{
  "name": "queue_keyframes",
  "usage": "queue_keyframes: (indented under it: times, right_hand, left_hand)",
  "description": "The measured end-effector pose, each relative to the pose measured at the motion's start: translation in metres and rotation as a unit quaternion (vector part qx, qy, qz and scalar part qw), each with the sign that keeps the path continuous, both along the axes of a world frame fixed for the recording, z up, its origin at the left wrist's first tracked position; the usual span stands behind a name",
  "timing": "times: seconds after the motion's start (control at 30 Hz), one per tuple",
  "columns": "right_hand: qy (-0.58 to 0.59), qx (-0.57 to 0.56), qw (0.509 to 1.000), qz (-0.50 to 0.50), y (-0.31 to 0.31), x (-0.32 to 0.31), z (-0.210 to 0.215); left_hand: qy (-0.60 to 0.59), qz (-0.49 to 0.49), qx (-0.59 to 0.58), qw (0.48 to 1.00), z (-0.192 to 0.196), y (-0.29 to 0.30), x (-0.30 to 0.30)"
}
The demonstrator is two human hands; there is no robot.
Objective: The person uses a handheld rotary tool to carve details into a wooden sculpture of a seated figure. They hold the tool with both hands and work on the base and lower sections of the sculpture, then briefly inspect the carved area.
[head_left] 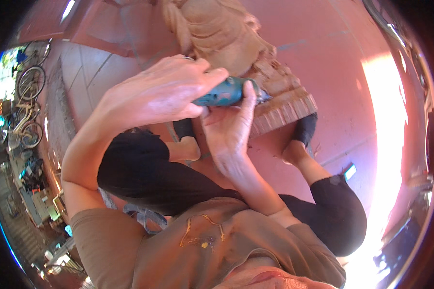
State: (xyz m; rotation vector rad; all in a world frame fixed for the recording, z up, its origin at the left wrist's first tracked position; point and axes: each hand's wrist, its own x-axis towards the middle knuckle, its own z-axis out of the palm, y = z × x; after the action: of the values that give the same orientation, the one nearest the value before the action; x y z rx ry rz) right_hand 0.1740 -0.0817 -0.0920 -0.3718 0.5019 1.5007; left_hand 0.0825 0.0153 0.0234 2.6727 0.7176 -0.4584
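A teal straight die grinder [226,91] lies across in front of me, its metal nose pointing right. My left hand [164,89] is closed over the rear of its body from above. From below, my right hand [230,125] grips the front part, with the thumb along the near side. The grinder's tip sits at the lower part of a brown carved wooden figure [217,36], close to its ridged base [284,113]. Whether the bit touches the wood cannot be made out. Carved folds cover the figure, and its top runs out of view.
The figure lies on a reddish tiled floor [323,67], its base between my feet. A small device with a lit face [350,172] is on the floor at right. Bicycles [31,106] stand at far left. A reddish wooden piece [96,29] is at upper left. Sunlight streaks the right side.
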Motion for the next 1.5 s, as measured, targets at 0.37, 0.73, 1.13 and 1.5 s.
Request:
queue_keyframes:
  times: [0.37, 0.73, 1.13, 1.5]
  right_hand:
    - [-0.023, 0.008, 0.999, 0.036, -0.003, 0.001, 0.003]
    - [-0.068, 0.036, 0.997, 0.013, 0.002, 0.016, 0.011]
    - [-0.081, 0.045, 0.996, -0.010, 0.004, 0.027, 0.008]
    - [-0.084, 0.019, 0.996, -0.032, 0.006, 0.032, 0.008]
  left_hand:
    - [0.005, 0.007, 0.028, 1.000, 0.000, -0.002, 0.001]
    - [-0.049, -0.004, 0.036, 0.998, -0.003, 0.002, 0.007]
    - [-0.075, -0.033, 0.038, 0.996, -0.015, 0.011, 0.018]
    - [-0.067, -0.021, 0.021, 0.997, -0.016, 0.011, 0.027]
